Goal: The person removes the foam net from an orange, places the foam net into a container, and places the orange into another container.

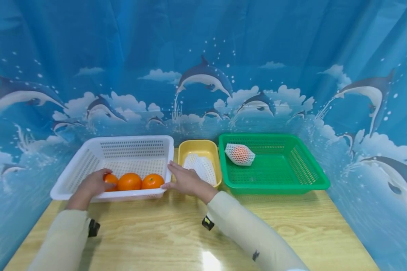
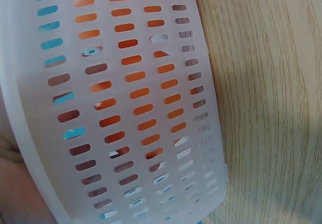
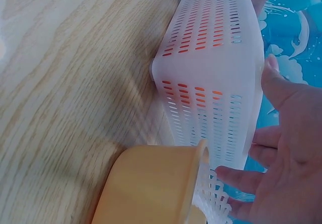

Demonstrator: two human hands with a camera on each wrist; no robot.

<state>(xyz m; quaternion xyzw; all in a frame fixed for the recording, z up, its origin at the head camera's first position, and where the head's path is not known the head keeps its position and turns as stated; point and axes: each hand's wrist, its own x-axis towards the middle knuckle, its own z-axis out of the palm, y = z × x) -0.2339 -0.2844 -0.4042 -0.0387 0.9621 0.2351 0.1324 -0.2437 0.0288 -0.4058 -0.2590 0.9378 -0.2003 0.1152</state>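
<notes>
In the head view three oranges point(image 1: 129, 181) lie in a row along the front wall of the white basket point(image 1: 132, 140). My left hand point(image 1: 92, 184) reaches into that basket, its fingers and thumb around the leftmost orange point(image 1: 110, 181). The left wrist view shows part of this hand point(image 2: 20, 183) behind the basket's slotted wall point(image 2: 136, 103); its fingertips are hidden. My right hand point(image 1: 187, 180), fingers spread, touches the basket's right rim near the front corner. In the right wrist view the right hand point(image 3: 287, 143) has its thumb at the rim, fingers near white foam netting point(image 3: 214, 196).
A yellow tray point(image 1: 199, 143) holding white foam nets point(image 1: 201, 168) stands just right of the white basket. Beside it, a green basket point(image 1: 274, 187) contains one net-wrapped fruit point(image 1: 240, 154). Behind the wooden table point(image 1: 156, 233) hangs a blue dolphin curtain point(image 1: 139, 45).
</notes>
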